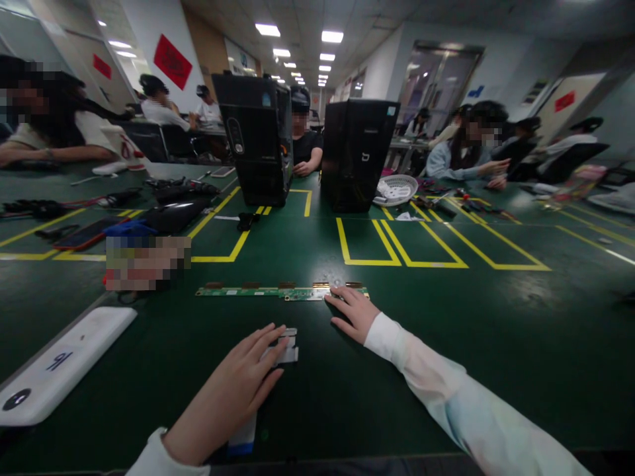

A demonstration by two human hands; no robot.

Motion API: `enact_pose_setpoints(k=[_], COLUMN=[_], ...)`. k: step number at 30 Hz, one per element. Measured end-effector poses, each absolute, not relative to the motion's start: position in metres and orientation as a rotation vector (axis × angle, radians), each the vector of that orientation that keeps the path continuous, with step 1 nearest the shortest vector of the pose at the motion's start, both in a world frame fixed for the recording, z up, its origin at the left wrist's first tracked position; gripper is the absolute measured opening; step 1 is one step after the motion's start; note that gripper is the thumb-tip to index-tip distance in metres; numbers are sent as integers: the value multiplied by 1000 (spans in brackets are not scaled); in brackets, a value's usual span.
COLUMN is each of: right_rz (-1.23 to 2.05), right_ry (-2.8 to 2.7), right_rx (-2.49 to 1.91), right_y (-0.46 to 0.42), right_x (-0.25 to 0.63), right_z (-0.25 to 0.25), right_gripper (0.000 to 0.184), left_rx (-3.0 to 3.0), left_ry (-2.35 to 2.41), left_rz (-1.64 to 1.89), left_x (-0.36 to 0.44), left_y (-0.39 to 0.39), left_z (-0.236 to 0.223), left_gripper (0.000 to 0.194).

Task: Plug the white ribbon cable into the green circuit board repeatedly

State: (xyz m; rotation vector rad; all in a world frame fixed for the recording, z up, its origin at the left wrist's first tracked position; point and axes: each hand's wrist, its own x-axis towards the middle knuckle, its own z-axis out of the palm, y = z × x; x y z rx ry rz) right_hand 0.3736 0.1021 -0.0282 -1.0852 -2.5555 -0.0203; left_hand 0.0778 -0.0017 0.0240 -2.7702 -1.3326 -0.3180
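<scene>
My left hand (248, 370) lies over a white flat ribbon cable (289, 354) on the green table, fingers stretched out and thumb apart. The cable's blue-tipped end (242, 441) shows below the palm; its middle is hidden under the hand. Farther forward, a long, narrow green circuit board (238, 291) with brownish tabs on its far edge lies crosswise. My right hand (354, 313) rests with spread fingers at the right end of this strip, fingertips touching a smaller board piece (305, 295) there. Neither hand is closed round anything.
Two black computer towers (260, 139) (358, 155) stand ahead. A white device (69, 363) lies at the left, with cables and a phone beyond. Yellow tape (372, 262) marks the table. A white basket (397, 190) sits behind; several people are seated around.
</scene>
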Motion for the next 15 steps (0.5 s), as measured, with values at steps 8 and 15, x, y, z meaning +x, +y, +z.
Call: enact_pose_setpoints(k=[8, 15], right_rz=[-12, 9], right_ry=[-2553, -2538], right_rx=[-1078, -1034], right_y=[101, 102], right_x=[375, 379], right_z=[-29, -31], right_gripper=[52, 51], left_rx=[-2929, -2925], left_ry=[-1313, -1266], left_rz=[-223, -201], left_x=[100, 134], left_y=[9, 38], left_z=[25, 26], left_gripper=[48, 51])
